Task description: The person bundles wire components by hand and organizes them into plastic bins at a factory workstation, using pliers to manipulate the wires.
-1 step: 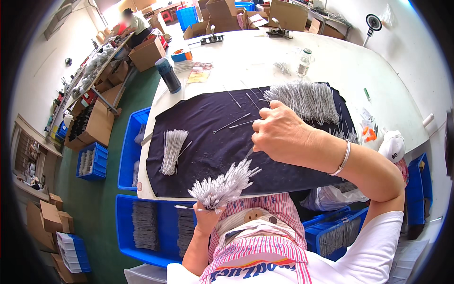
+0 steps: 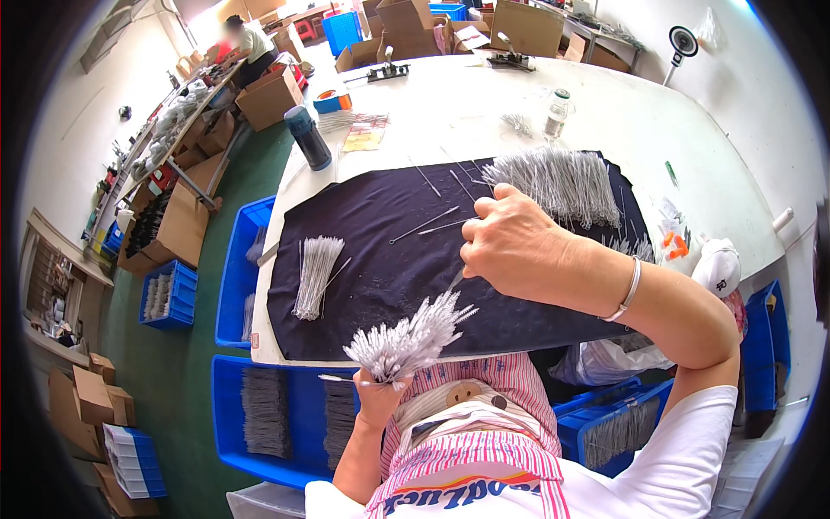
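My left hand (image 2: 379, 400), low at the table's near edge, is closed round a thick bundle of thin wire brushes (image 2: 406, 339). Their white bristled heads fan upward and to the right. Above the dark cloth (image 2: 372, 225) my right hand (image 2: 506, 233) has its fingers curled in a pinch. A thin wire brush (image 2: 456, 278) sticks out below those fingers, toward the bundle; the rest of it is hidden. Just beyond the right hand lies a large pile of grey wire brushes (image 2: 562, 186). Several single brushes (image 2: 424, 214) lie loose left of that hand. A smaller bundle (image 2: 317, 277) rests at the cloth's left.
A dark bottle (image 2: 308, 138) stands at the table's left edge, a glass jar (image 2: 556, 114) at the back. Orange pieces (image 2: 674, 246) and a white cap (image 2: 718, 266) lie right. Blue bins (image 2: 226, 424) holding brushes sit below the table. A person (image 2: 253, 52) works far left.
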Motion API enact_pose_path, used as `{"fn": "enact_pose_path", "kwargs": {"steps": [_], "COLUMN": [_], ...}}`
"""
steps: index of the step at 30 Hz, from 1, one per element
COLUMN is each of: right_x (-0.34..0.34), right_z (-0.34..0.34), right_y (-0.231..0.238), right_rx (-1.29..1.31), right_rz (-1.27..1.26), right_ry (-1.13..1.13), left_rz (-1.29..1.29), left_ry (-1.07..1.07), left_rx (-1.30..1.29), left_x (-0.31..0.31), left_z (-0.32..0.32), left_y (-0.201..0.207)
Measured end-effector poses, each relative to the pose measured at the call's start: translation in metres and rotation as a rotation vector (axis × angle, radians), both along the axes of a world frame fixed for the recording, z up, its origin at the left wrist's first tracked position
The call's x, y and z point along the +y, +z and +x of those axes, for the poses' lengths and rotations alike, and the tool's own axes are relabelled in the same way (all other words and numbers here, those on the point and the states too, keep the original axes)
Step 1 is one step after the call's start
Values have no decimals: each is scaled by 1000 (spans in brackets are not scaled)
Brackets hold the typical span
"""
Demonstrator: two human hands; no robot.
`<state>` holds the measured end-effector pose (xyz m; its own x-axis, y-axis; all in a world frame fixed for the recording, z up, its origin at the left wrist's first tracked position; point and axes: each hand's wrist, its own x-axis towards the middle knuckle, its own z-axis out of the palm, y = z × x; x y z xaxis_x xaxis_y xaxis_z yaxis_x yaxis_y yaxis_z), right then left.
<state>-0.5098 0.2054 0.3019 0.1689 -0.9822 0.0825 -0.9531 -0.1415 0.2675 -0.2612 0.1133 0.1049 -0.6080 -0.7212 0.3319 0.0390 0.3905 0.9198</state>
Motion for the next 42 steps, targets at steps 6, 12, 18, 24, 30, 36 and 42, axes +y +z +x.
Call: {"fn": "enact_pose_path", "kwargs": {"steps": [6, 12, 18, 24, 30, 36, 42], "right_x": [1, 2, 0, 0, 0, 0, 1], "right_z": [-1, 0, 2, 1, 3, 4, 2], "right_y": [-1, -2, -2, -3, -1, -1, -1], "right_rx": [-7, -40, -20, -19, -20, -10, -5], "right_rz": [-56, -61, -54, -51, -40, -31, -28], "right_ry": [3, -18, 6, -3, -8, -1, -3], "left_rz": [-7, -12, -52, -40, -50, 10, 10], "left_ry": [47, 37, -20, -31, -30, 3, -35], "left_rx": [7, 18, -2, -22, -27, 9, -16], "left_x": [1, 2, -2, -3, -4, 2, -1], "left_z": [-2, -3, 3, 4, 5, 1, 6], "left_y": [0, 0, -8, -9, -11, -4, -12]}}
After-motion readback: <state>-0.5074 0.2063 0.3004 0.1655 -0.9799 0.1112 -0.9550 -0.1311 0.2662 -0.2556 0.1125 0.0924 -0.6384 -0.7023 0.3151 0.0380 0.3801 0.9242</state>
